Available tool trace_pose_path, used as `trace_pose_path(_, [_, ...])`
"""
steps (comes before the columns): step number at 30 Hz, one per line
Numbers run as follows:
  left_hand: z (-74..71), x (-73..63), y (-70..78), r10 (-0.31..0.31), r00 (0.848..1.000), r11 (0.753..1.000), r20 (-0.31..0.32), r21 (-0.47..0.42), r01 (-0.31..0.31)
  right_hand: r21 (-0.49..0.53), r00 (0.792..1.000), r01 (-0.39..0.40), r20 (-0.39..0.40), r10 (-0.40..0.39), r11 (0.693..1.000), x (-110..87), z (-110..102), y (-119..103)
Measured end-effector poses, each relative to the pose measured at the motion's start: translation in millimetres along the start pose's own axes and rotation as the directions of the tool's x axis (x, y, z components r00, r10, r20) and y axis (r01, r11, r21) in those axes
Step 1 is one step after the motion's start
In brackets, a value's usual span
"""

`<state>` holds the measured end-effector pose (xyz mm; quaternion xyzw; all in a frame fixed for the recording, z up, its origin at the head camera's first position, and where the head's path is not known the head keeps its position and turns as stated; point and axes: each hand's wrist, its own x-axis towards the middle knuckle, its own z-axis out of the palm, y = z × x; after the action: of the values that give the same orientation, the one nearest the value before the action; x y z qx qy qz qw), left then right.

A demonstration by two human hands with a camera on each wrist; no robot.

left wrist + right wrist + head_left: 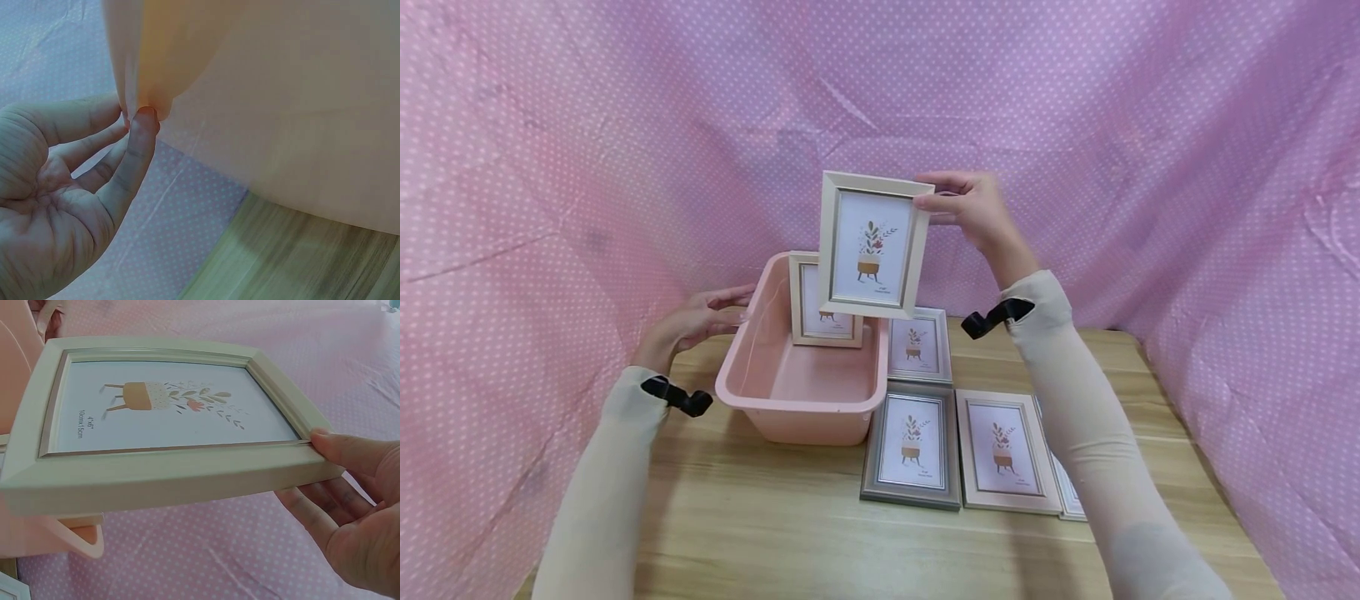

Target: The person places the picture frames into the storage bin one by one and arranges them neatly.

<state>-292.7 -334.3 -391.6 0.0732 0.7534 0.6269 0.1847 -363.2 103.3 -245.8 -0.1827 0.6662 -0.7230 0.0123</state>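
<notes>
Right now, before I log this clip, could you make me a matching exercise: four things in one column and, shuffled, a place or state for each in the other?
Things
1. left hand
2. dark gray frame
3. right hand
4. pink bin

Places and states
A. lies flat on the table
B. has another frame inside
C. pinches the bin by its rim
D. holds the raised cream frame by its edge

Pairs: 1-C, 2-A, 3-D, 4-B
</notes>
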Motion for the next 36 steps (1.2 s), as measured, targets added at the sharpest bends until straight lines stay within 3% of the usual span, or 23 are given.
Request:
trace_pose_path(20, [-0.2,0.8,1.5,0.005,1.000,1.000,0.012,0.002,-0.005,0.071,0.999,0.028,-0.020,-0.027,0.997,0.3,41,31])
trace_pose_path(26, [-1.2,1.4,0.7,0.006,1.000,1.000,0.010,-0.003,-0.006,0.029,0.999,0.042,0.009,-0.043,0.999,0.8,42,41])
trace_pose_path(36, [-1.9,2.6,-2.6,-0.001,1.000,1.000,0.010,0.005,0.001,-0.066,0.999,-0.026,0.040,0.029,0.997,-1.5,40,57])
